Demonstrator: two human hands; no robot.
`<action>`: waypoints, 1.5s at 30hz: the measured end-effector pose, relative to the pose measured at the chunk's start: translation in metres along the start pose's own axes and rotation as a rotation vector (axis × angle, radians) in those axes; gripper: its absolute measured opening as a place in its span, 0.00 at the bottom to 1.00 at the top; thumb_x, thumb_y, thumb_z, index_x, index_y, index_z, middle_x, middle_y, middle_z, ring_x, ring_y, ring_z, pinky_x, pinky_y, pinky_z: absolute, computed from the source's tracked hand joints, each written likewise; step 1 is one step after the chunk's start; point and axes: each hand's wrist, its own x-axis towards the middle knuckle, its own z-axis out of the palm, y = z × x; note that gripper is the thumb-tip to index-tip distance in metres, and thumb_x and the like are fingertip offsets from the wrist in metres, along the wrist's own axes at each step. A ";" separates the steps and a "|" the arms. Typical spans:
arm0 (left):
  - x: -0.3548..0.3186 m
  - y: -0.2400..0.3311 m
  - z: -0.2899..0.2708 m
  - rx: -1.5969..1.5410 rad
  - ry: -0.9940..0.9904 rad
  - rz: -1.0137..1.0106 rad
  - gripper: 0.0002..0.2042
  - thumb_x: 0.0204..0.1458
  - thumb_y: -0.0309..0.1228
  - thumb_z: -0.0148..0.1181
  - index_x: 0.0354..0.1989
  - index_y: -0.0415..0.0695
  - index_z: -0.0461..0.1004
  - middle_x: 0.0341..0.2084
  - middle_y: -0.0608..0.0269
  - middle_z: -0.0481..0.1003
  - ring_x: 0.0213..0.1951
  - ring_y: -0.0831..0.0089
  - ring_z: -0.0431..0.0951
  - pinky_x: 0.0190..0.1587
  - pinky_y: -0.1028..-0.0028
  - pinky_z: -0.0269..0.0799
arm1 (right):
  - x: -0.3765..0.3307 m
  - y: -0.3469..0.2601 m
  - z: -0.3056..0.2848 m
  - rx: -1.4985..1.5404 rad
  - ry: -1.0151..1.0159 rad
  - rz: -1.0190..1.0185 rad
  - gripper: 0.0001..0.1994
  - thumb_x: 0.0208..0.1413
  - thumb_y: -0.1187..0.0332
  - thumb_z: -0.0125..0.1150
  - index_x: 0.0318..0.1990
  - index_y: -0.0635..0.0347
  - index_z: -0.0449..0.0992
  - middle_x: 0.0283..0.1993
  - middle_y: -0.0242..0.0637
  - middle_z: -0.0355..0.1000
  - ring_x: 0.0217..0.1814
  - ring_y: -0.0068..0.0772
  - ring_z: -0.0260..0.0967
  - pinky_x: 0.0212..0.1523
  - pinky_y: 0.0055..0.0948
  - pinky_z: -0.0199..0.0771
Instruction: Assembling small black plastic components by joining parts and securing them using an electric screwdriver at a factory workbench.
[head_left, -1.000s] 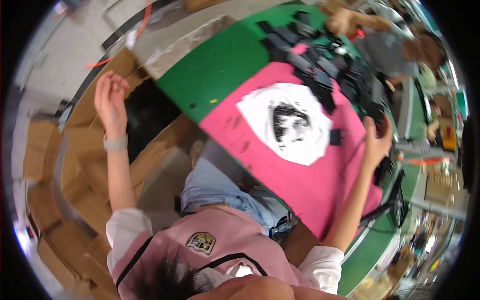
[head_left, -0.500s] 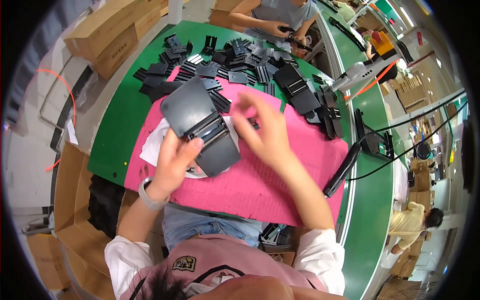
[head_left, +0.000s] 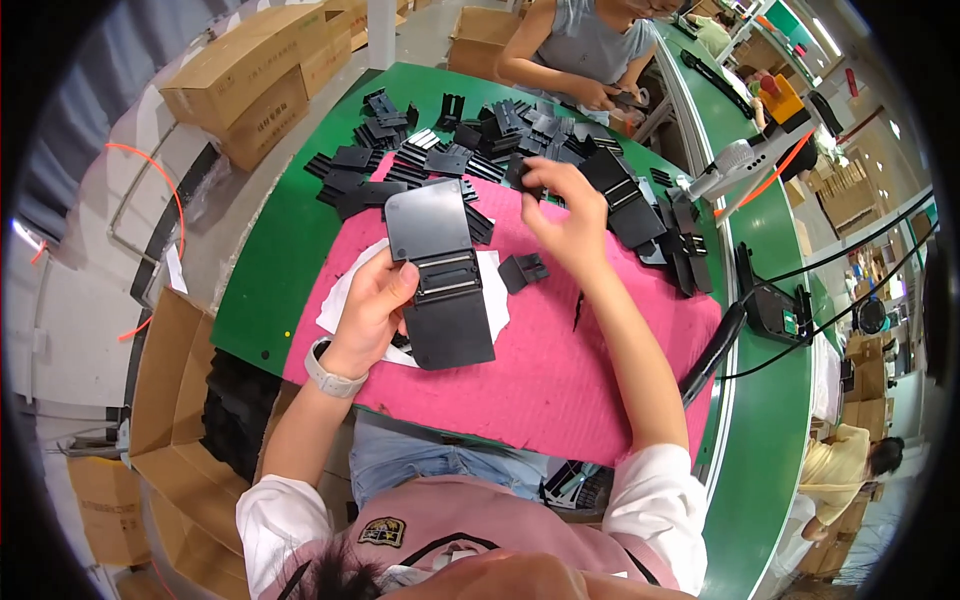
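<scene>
My left hand [head_left: 368,312] grips a black hinged plastic bracket [head_left: 432,218], its thumb on the hinge section. The bracket has two flat plates joined by a middle part with metal rods, and it is held over a white sheet [head_left: 494,300]. Farther right, my right hand [head_left: 572,218] is raised, thumb and fingers pinching a small black plastic piece [head_left: 518,176] at the near edge of the parts pile. Another small black plastic piece [head_left: 523,271] lies on the pink mat [head_left: 500,400] between my hands.
Many black plastic parts [head_left: 480,135] spread over the far side of the green table [head_left: 262,262]. A second hinged bracket [head_left: 632,205] lies to the right. Beyond, a co-worker's hands [head_left: 600,95] handle a dark part. A cable-fed black tool [head_left: 715,350] rests at the mat's right edge.
My right hand has moved away from the bracket, toward the pile, and closed on a small piece. My left hand has turned the bracket more upright. The view has shifted slightly.
</scene>
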 end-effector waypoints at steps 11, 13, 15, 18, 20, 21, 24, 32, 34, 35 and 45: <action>-0.005 -0.012 0.010 0.148 -0.162 -0.014 0.21 0.57 0.40 0.56 0.51 0.38 0.66 0.28 0.70 0.72 0.18 0.89 0.66 0.16 0.87 0.56 | -0.051 -0.086 -0.022 0.182 -0.290 -0.251 0.14 0.32 0.77 0.66 0.32 0.61 0.77 0.48 0.41 0.73 0.42 0.44 0.68 0.41 0.34 0.72; -0.005 -0.012 0.010 0.123 -0.157 -0.041 0.20 0.57 0.40 0.55 0.51 0.38 0.67 0.28 0.70 0.72 0.18 0.89 0.65 0.16 0.87 0.56 | -0.053 -0.091 -0.025 0.207 -0.295 -0.193 0.16 0.32 0.76 0.68 0.35 0.61 0.77 0.50 0.41 0.71 0.43 0.44 0.67 0.40 0.35 0.72; -0.006 -0.008 0.009 0.208 -0.210 -0.119 0.20 0.58 0.39 0.54 0.51 0.37 0.67 0.30 0.68 0.73 0.22 0.90 0.67 0.18 0.86 0.57 | -0.060 -0.088 -0.029 0.072 -0.351 -0.289 0.17 0.32 0.75 0.69 0.36 0.61 0.76 0.51 0.41 0.69 0.41 0.44 0.68 0.36 0.34 0.74; -0.008 0.011 0.009 0.367 -0.182 -0.085 0.17 0.59 0.38 0.52 0.50 0.38 0.69 0.31 0.67 0.73 0.25 0.87 0.67 0.23 0.85 0.60 | -0.072 -0.098 -0.045 -0.015 -0.342 -0.275 0.18 0.33 0.75 0.69 0.37 0.63 0.76 0.48 0.43 0.70 0.41 0.45 0.68 0.36 0.35 0.74; -0.008 0.015 0.005 0.657 0.032 0.179 0.14 0.59 0.36 0.52 0.46 0.39 0.72 0.31 0.65 0.74 0.26 0.81 0.68 0.27 0.80 0.63 | -0.086 -0.098 -0.062 -0.097 -0.325 -0.197 0.17 0.33 0.76 0.69 0.37 0.64 0.76 0.47 0.43 0.71 0.41 0.45 0.68 0.37 0.36 0.74; -0.005 0.025 0.003 0.999 0.135 0.314 0.10 0.54 0.32 0.56 0.40 0.38 0.74 0.29 0.63 0.73 0.27 0.74 0.71 0.30 0.76 0.66 | -0.093 -0.098 -0.074 -0.122 -0.321 -0.118 0.16 0.33 0.77 0.69 0.36 0.64 0.77 0.47 0.44 0.72 0.41 0.46 0.69 0.38 0.36 0.74; -0.007 0.030 -0.016 1.320 0.048 0.301 0.08 0.49 0.29 0.59 0.36 0.40 0.75 0.29 0.63 0.73 0.29 0.70 0.71 0.29 0.74 0.66 | -0.115 -0.095 -0.102 -0.141 -0.355 0.064 0.15 0.34 0.78 0.68 0.34 0.65 0.77 0.46 0.44 0.73 0.42 0.46 0.68 0.40 0.36 0.73; -0.004 0.009 -0.013 1.636 0.050 0.345 0.07 0.41 0.24 0.62 0.31 0.40 0.75 0.25 0.59 0.70 0.32 0.63 0.73 0.33 0.68 0.68 | -0.130 -0.088 -0.107 -0.188 -0.334 0.277 0.13 0.35 0.77 0.67 0.34 0.64 0.77 0.44 0.42 0.73 0.46 0.46 0.68 0.44 0.38 0.71; -0.003 0.008 -0.013 1.618 0.062 0.357 0.07 0.41 0.23 0.62 0.30 0.39 0.75 0.24 0.59 0.70 0.30 0.63 0.73 0.32 0.69 0.68 | -0.126 -0.088 -0.111 -0.193 -0.326 0.250 0.13 0.36 0.77 0.66 0.34 0.64 0.77 0.44 0.42 0.73 0.46 0.46 0.68 0.45 0.38 0.70; -0.003 0.008 -0.013 1.598 0.081 0.370 0.06 0.41 0.23 0.62 0.29 0.39 0.74 0.24 0.59 0.69 0.29 0.64 0.72 0.31 0.69 0.67 | -0.124 -0.089 -0.114 -0.197 -0.322 0.217 0.12 0.36 0.77 0.66 0.34 0.64 0.77 0.44 0.42 0.73 0.46 0.46 0.68 0.45 0.38 0.70; 0.004 0.013 -0.013 1.464 0.129 0.425 0.03 0.46 0.24 0.60 0.28 0.38 0.76 0.23 0.55 0.72 0.26 0.58 0.74 0.29 0.67 0.67 | -0.159 -0.049 -0.210 -1.330 -0.069 0.805 0.26 0.52 0.50 0.57 0.52 0.60 0.70 0.37 0.49 0.75 0.39 0.52 0.72 0.41 0.43 0.71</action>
